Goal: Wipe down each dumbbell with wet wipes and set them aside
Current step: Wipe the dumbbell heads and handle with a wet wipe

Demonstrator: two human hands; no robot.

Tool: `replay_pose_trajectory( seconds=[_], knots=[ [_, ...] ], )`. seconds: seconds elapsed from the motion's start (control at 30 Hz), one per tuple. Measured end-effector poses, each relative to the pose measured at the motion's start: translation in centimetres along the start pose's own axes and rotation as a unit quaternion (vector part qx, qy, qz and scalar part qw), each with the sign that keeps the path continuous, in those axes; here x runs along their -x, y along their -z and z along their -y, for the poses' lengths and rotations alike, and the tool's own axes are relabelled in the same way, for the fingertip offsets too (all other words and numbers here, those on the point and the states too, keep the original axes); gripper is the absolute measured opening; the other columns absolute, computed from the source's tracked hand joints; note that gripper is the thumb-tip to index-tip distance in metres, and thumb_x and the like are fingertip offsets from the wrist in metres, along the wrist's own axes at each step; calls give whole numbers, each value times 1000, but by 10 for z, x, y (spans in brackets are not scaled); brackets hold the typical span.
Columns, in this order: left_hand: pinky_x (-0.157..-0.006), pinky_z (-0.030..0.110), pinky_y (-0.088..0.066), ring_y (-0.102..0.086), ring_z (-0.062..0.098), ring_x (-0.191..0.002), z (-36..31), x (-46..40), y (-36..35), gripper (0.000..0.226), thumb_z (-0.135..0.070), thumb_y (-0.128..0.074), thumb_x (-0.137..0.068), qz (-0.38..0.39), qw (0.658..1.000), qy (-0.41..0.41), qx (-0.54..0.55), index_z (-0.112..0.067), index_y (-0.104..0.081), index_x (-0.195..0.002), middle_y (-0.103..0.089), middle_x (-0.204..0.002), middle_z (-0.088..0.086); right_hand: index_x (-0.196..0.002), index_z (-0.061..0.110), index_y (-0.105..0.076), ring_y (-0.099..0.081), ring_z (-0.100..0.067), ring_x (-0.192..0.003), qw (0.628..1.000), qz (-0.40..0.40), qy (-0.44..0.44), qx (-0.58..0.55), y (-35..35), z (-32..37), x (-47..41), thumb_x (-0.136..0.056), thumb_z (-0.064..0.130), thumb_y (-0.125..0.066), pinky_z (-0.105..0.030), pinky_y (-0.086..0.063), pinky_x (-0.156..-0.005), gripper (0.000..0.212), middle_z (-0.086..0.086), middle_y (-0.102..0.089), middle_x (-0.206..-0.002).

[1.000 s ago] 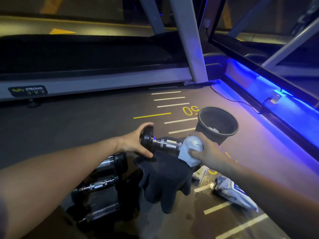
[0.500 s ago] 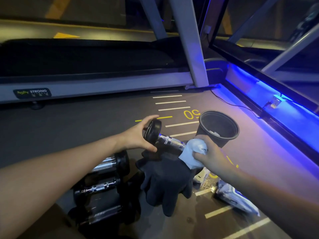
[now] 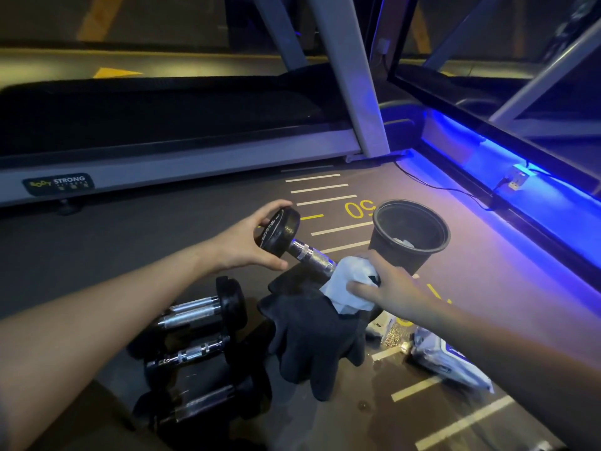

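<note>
The dumbbell [image 3: 294, 240] I am cleaning is in the air above the floor [image 3: 130, 249], tilted, with its upper black head toward the treadmill [image 3: 169, 157]. My left hand [image 3: 242, 244] holds this upper head, the fingers curled around its edge. My right hand [image 3: 387, 288] is closed around a white wet wipe [image 3: 349, 286], which is pressed on the lower end of the chrome handle. Under the dumbbell a dark cloth [image 3: 315, 333] hangs down. On the floor to my left lie three other dumbbells [image 3: 201, 330], close together. A black bucket [image 3: 409, 236] stands just behind my right hand. The pack of wipes [image 3: 448, 362] lies on the floor under my right forearm.
</note>
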State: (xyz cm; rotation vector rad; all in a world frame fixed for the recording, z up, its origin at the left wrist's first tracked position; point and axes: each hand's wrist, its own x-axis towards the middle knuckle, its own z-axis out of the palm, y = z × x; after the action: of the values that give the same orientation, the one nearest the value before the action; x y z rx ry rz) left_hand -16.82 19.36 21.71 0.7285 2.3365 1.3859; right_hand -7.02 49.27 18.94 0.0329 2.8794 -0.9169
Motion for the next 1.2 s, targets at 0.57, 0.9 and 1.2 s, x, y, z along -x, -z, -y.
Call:
replay_pose_trajectory(
  seconds=[0.57, 0.9, 1.2],
  knots=[
    [-95, 14, -46, -54, 9, -118, -11, 5, -4, 104, -5, -93, -64, 12, 1000, -10, 3, -49, -38, -140, -46, -126, -26, -124, 31, -57, -40, -17, -104, 989, -26, 56, 136, 19, 11, -13, -55, 76, -74, -34, -35, -86, 84, 5, -41, -104],
    [-93, 14, -46, -55, 8, -118, -14, 5, -5, 102, -2, -91, -67, 15, 1000, -13, -1, -43, -37, -144, -44, -126, -26, -117, 35, -58, -52, -14, -106, 999, 8, -18, 45, 25, 2, -12, -48, 90, -64, -34, -46, -88, 88, 1, -52, -115],
    [-97, 17, -47, -54, 10, -121, -13, 5, -5, 103, -3, -91, -67, 17, 1000, -15, 0, -45, -36, -143, -43, -127, -26, -110, 33, -59, -58, -12, -81, 998, -40, 4, 44, 26, 9, -10, -71, 37, -83, -22, -42, -63, 47, 4, -54, -99]
  ],
)
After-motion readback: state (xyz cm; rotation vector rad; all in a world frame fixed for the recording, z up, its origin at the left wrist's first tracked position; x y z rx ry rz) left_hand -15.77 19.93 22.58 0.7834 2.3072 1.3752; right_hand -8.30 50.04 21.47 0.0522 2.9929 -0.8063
